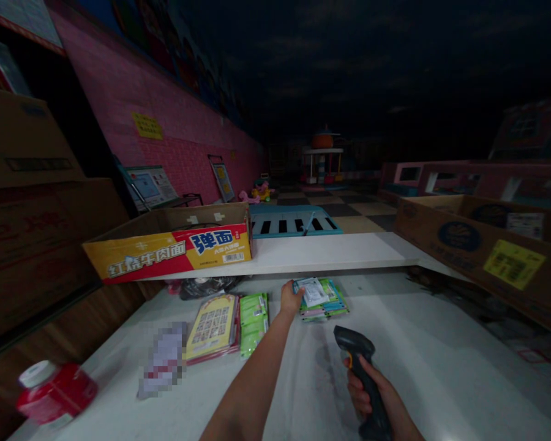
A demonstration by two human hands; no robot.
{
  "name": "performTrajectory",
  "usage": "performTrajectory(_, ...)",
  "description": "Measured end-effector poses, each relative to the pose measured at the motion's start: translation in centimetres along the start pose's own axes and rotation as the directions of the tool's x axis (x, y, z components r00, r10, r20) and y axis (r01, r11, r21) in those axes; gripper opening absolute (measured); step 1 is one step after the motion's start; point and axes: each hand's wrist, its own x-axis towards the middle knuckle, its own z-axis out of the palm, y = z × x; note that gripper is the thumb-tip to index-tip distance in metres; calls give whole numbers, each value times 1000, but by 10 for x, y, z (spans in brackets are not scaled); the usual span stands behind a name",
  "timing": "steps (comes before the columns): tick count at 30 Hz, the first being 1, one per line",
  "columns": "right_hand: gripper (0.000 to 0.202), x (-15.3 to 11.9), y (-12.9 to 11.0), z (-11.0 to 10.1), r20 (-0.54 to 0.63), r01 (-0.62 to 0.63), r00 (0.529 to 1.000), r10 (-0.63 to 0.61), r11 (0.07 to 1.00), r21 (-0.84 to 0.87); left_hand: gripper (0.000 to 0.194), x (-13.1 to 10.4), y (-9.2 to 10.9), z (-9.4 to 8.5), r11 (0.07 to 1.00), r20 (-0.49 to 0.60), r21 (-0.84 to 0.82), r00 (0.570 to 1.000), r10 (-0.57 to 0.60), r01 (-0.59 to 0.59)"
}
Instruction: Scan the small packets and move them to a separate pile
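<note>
My right hand (371, 392) is wrapped round the handle of a black barcode scanner (356, 343), its head tipped up and to the left. My left hand (291, 298) reaches forward to a pile of small flat packets (328, 307), green, blue and pink. Its fingers close on the left edge of the whitish top packet (314, 292); the far fingertips are partly hidden. Left of that arm lies a strip of green packets (253, 321), beside a yellow printed card or booklet (213, 321) with red edges.
A red bottle with a white cap (57, 389) lies at the front left, near a blurred-out item (163, 358). Along the back runs a raised white shelf (326, 252), with a red and yellow noodle carton (179, 245) at left and a brown carton (459, 236) at right.
</note>
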Motion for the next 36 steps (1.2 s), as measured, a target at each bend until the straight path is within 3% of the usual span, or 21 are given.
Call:
performTrajectory(5,39,-1,0,0,1,-32,999,32,999,17,36,-7,9,6,993,59,119,998,12,-19)
performTrajectory(10,39,-7,0,6,-36,5,999,-4,999,33,47,-24,18,-3,957,64,284,997,41,-58)
performTrajectory(14,38,-11,0,6,-32,1,999,0,1000,5,36,-53,12,-25,932,70,318,984,163,-177)
performTrajectory(18,41,-8,1,0,-28,-6,1000,7,1000,20,30,-85,-5,-61,871,63,412,962,265,-267)
performTrajectory(22,39,-7,2,-5,8,2,1000,-2,1000,14,30,-95,-19,-96,765,17,628,985,171,-143)
performTrajectory(25,34,-9,3,-6,6,17,1000,-17,1000,19,40,-89,-24,-110,679,14,732,997,73,-60)
performTrajectory(28,31,-10,5,-7,-12,43,999,-42,999,27,60,-83,-29,-112,630,73,776,997,-21,-44)
performTrajectory(30,30,-9,5,-8,-10,43,999,-42,999,31,64,-83,-33,-109,608,86,793,995,-51,-37)
performTrajectory(36,33,-6,5,-12,17,24,1000,-24,999,42,40,-93,-33,-109,585,69,806,995,69,-96)
